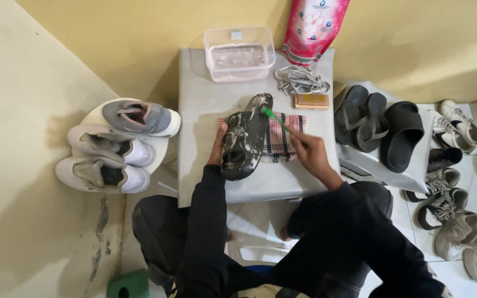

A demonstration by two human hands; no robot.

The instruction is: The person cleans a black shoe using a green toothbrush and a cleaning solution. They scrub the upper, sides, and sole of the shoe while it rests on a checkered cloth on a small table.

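Left hand: my left hand (217,148) grips the left edge of the dark slipper (245,138), fingers wrapped round its side and closed on it, holding it tilted up off the table.

Right hand: my right hand (309,153) is closed round the handle of a green brush (274,117), pinched between thumb and fingers; the bristle end touches the slipper's far end.

Slipper: dark, smeared with pale foam or dirt, in the middle of the grey table (205,110), partly over a checked cloth (285,140).

Long axis: the slipper runs near to far, its far tip leaning slightly right; the near end sits just beyond my left wrist.

Key relation: the slipper lies left of my right hand, with the brush reaching far and left across the gap; my left hand is the nearer one, already on it.

Far on the table: a clear plastic tub (239,53), a bundle of pale laces (300,80), an orange soap bar (312,101), and a red pouch (313,25) against the wall.

Left of the table: three grey and white sneakers (114,146) on a round stand.

Right of the table: dark sandals (382,124), then more worn shoes (454,209) on the floor.
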